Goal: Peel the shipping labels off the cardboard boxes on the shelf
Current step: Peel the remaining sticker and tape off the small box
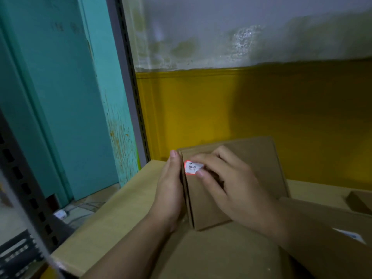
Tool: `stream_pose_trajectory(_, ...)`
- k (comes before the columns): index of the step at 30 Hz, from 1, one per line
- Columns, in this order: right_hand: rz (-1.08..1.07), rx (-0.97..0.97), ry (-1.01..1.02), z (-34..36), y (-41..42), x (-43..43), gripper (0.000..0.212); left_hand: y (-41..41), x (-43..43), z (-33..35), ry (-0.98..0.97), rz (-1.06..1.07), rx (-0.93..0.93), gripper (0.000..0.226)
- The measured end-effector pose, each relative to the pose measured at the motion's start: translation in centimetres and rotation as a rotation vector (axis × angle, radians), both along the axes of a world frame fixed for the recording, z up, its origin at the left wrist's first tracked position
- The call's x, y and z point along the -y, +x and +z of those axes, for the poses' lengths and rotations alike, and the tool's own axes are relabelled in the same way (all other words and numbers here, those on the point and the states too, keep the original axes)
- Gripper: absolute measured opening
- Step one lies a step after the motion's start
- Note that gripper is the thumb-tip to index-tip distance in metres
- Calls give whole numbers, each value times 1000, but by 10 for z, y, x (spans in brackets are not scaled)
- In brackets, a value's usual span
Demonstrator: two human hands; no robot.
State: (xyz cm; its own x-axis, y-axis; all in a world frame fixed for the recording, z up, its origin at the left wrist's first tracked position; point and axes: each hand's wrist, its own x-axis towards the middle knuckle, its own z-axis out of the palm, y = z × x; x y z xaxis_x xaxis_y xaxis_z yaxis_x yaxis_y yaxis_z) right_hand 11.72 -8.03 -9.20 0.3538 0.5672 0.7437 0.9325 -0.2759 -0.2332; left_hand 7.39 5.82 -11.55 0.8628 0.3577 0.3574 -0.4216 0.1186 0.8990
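Where the tan shelf [128, 198] meets a yellow wall [261, 107], cardboard boxes [257, 156] rest.

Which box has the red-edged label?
Upright brown cardboard box steadied by left hand; right hand pinches its red-edged label. Flat cardboard box lower right bears a white-and-blue label.

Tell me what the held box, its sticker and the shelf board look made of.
Box: brown cardboard, matte, with a folded flap edge showing. Sticker: thin paper, white with a red border, taking handwritten ink. Shelf board: pale, smooth, probably laminated wood or particleboard; no grain shows.
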Motion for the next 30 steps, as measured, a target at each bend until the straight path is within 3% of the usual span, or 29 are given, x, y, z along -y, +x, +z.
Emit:
stream_pose_trajectory(6, 48, 21, 45, 3, -8, 1, 25, 0, 3, -3, 357, 199, 114, 60)
stream_pose_trajectory(11, 48, -82, 151, 1, -3, 0, 22, 1, -1, -5, 412, 261, 78, 58)
stream_pose_trajectory(30, 93, -115, 111, 5, -5, -1, 17, -2, -1, -4, 557, 326, 100, 44)
